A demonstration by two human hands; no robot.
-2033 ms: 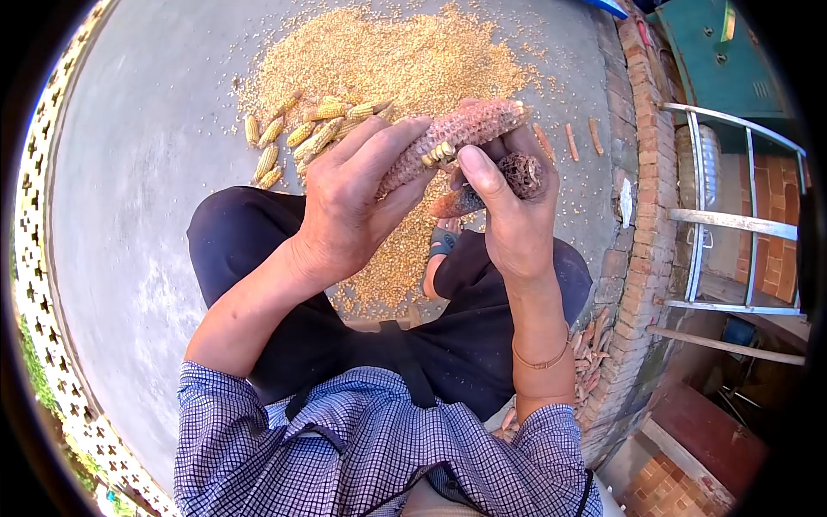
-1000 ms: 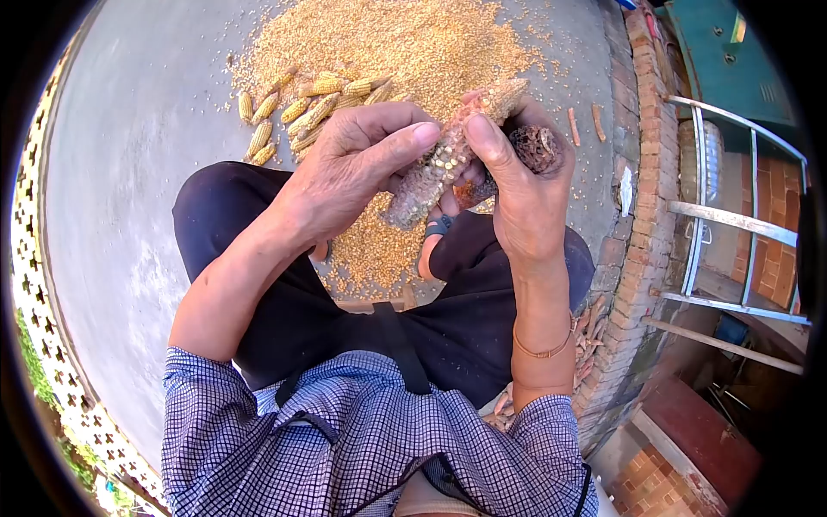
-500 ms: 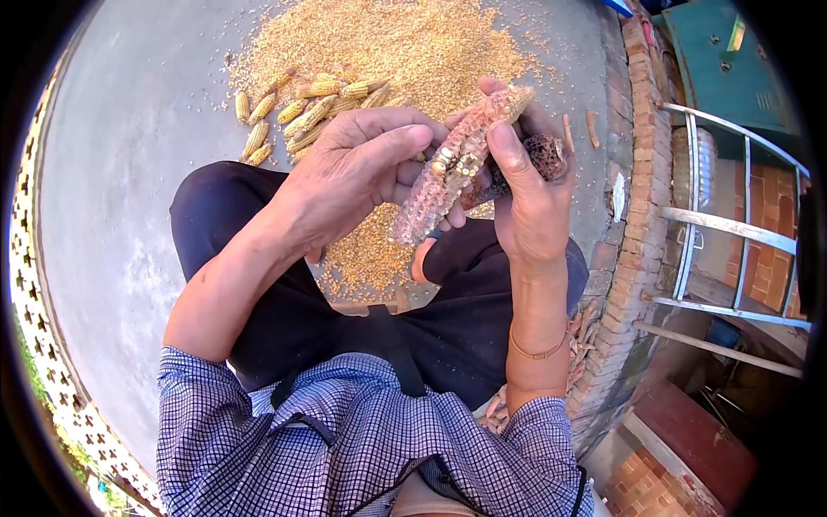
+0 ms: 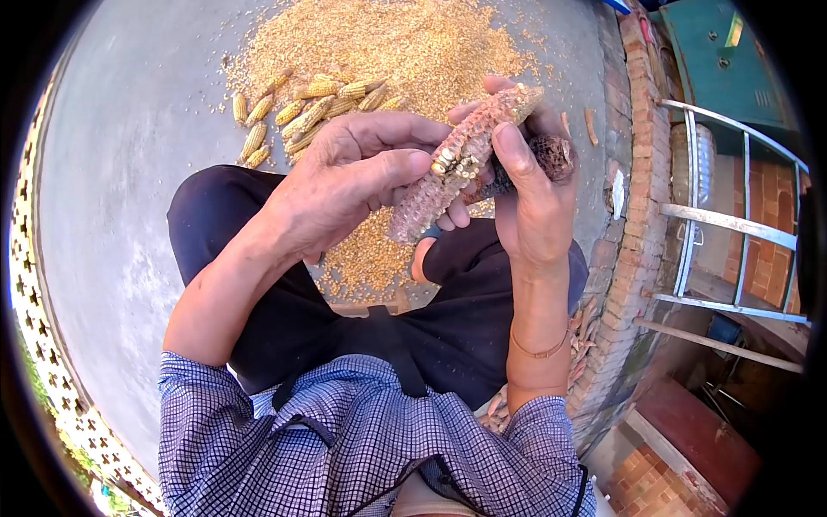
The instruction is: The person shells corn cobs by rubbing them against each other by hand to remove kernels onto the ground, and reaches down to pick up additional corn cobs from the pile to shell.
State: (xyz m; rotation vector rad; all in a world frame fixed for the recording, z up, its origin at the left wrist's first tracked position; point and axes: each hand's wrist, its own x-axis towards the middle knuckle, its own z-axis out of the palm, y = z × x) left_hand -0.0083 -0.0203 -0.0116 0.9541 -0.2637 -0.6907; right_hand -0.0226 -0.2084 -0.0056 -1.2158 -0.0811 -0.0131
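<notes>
A mostly bare corn cob (image 4: 415, 207), pinkish with a small patch of kernels at its middle, is held slanted in front of me. My right hand (image 4: 536, 194) grips its upper end, thumb on top and fingers behind. Under that same hand sits a dark, bare cob (image 4: 551, 158), partly hidden by the palm and thumb. My left hand (image 4: 357, 177) wraps the cob from the other side. Its thumb tip touches the cob beside the remaining kernels, and some of its fingers are hidden underneath.
A wide heap of loose kernels (image 4: 370, 47) covers the ground ahead, with several yellow corn ears (image 4: 306, 116) at its near edge. More kernels (image 4: 366, 254) lie between my legs. Bare cobs (image 4: 586, 332) lie by the low brick edge (image 4: 633, 207) at right, beyond which stands a metal railing (image 4: 728, 221).
My left thumb has moved slightly to the right and down, against the kernel patch. The cob and my right hand have shifted a little; the grip is the same.
</notes>
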